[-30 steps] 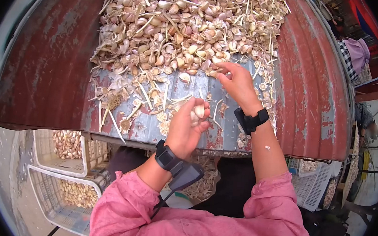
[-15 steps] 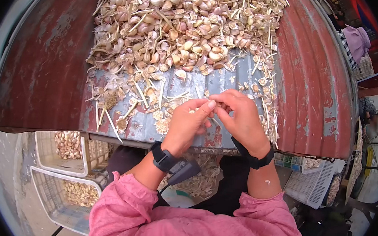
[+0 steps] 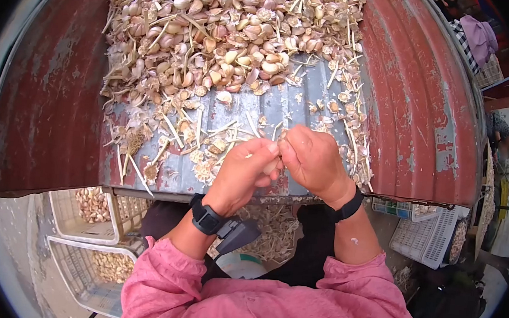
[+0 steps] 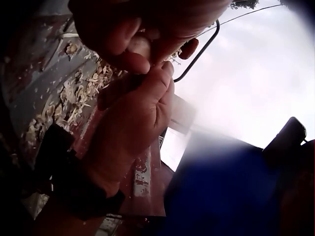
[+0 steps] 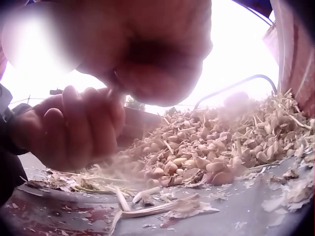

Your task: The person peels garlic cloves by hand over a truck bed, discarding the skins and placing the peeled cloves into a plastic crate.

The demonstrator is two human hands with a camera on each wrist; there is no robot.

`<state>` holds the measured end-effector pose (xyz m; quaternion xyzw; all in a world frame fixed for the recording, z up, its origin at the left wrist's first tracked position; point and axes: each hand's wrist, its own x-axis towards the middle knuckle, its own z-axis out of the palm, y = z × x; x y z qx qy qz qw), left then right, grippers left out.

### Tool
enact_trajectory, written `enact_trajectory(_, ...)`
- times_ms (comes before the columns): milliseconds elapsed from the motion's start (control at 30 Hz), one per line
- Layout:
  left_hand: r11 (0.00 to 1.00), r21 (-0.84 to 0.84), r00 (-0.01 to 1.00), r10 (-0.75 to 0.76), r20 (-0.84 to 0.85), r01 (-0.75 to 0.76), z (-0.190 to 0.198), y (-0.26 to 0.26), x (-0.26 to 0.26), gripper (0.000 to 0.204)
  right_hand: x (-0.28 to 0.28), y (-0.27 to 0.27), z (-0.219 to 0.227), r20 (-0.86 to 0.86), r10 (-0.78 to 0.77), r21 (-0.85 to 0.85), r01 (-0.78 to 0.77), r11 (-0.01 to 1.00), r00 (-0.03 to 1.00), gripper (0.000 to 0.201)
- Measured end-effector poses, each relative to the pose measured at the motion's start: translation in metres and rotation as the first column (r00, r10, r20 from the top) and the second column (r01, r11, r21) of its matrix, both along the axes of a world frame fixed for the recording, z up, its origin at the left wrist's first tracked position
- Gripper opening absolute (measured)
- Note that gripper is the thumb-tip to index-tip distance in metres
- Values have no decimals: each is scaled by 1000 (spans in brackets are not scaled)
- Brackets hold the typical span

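Note:
My left hand [image 3: 240, 175] is curled around pale garlic cloves [image 4: 140, 45], one of which shows between its fingers in the left wrist view. Against its thumb tip, my right hand [image 3: 316, 164] pinches a small garlic clove, mostly hidden by the fingers. Both hands meet above the near part of the metal sheet [image 3: 258, 111]. Beyond them spreads a big heap of garlic cloves [image 3: 217, 34] mixed with stalks and papery skins.
Dry stalks and root ends [image 3: 205, 170] litter the sheet around the hands. Red corrugated sides [image 3: 416, 112] rise left and right. Below on the left stand two plastic crates [image 3: 75, 267] with garlic cloves; another white crate [image 3: 423, 240] is at the right.
My right hand has drawn back from the heap's edge to meet the left hand, and its fingers have closed in a pinch there. The left hand has turned its palm inward.

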<state>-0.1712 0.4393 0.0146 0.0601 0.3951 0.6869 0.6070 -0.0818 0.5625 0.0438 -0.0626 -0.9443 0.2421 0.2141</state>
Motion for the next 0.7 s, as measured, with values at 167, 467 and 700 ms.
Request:
enact_trajectory(167,999,40,1000,-17,7,17,0,-2,4,17,4,3,4,25,15,-235,-9,972,1000,20)
enact_trajectory(467,991,132,992,5,127,-22,4,-3,4,20,5,-1,-4,21,49,-946,4,323,999,28)
enact_trajectory(700,985,107,955,100,278,-134,4,-1,1,20,8,23,1,338,-164,-744,370,557,927,17)
